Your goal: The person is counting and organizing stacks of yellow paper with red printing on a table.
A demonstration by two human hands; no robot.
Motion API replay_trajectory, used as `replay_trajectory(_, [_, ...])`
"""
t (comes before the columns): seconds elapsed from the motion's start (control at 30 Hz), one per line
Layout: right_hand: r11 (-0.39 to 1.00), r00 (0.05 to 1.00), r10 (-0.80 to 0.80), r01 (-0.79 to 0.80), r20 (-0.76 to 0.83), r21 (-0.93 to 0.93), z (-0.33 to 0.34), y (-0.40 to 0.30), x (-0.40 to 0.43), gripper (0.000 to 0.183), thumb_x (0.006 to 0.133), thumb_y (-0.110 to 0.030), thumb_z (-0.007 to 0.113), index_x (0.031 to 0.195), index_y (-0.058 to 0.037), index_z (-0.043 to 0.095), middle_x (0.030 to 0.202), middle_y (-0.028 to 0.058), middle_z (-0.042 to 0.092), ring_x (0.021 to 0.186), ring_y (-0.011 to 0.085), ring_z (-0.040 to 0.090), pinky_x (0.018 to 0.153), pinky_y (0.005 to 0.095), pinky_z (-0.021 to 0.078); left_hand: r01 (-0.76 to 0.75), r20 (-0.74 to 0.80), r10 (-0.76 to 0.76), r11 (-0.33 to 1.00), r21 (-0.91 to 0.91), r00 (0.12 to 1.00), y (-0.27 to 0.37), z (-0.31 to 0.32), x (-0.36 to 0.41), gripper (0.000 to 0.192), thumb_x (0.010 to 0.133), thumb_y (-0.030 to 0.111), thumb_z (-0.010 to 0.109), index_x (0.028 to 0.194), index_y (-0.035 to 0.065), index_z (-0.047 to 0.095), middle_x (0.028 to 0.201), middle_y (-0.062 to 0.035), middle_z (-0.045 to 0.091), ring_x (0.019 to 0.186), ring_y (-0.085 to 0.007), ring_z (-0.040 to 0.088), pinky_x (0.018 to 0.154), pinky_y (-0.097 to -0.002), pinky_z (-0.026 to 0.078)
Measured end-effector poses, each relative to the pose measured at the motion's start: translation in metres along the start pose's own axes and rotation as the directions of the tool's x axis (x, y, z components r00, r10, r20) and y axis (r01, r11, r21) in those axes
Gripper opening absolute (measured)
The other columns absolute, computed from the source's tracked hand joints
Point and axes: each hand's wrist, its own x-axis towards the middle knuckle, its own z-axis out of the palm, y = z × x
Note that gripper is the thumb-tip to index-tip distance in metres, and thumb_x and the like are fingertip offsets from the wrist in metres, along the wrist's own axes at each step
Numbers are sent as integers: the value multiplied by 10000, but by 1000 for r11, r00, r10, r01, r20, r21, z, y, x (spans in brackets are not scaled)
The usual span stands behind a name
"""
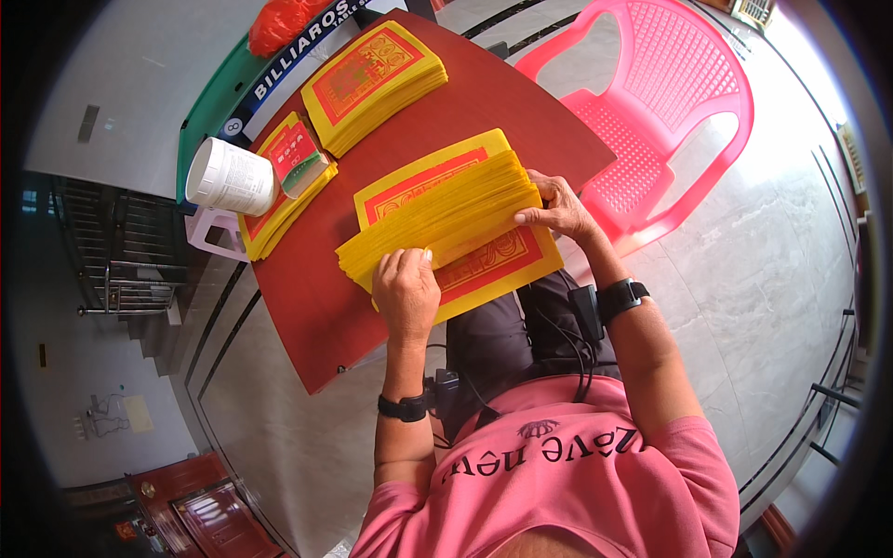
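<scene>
A thick sheaf of yellow paper (446, 209) is between my hands, its fanned edges facing up. My left hand (408, 286) grips its near left end, fingers curled over the edge. At the right end my right hand (558, 209) holds it with the thumb on the near face and fingers behind. Under the sheaf lies a yellow sheet with a red printed panel (516, 251), reaching past the table's near edge over my lap. Another stack of printed yellow paper (373, 77) rests farther back on the red table (307, 314).
A white plastic tub (234, 178) lies tipped beside a red and green book (296, 157) on a smaller yellow paper stack (300, 209). A pink plastic chair (628, 139) stands at the right. Behind the table are a green-topped billiards table (216, 104) and a red plastic bag (282, 24).
</scene>
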Motion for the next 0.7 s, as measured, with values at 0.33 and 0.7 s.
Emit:
replay_trajectory(0.33, [974, 983, 182, -177, -21, 139, 1, 4, -3, 455, 748, -354, 730, 992, 19, 636, 910, 87, 612, 925, 184, 555, 827, 321, 439, -228, -193, 216, 972, -46, 957, 10, -18, -4, 103, 757, 29, 649, 853, 9, 617, 818, -101, 592, 733, -276, 564, 669, -378, 455])
replay_trajectory(0.7, [983, 988, 150, -147, -20, 112, 2, 5, -2, 428, 749, -323, 731, 995, 16, 640, 921, 88, 611, 908, 181, 550, 814, 322, 437, -50, 424, 102, 990, -133, 900, -4, -7, -41, 444, 662, 154, 744, 1062, 23, 603, 993, -115, 546, 957, -294, 516, 855, -382, 431])
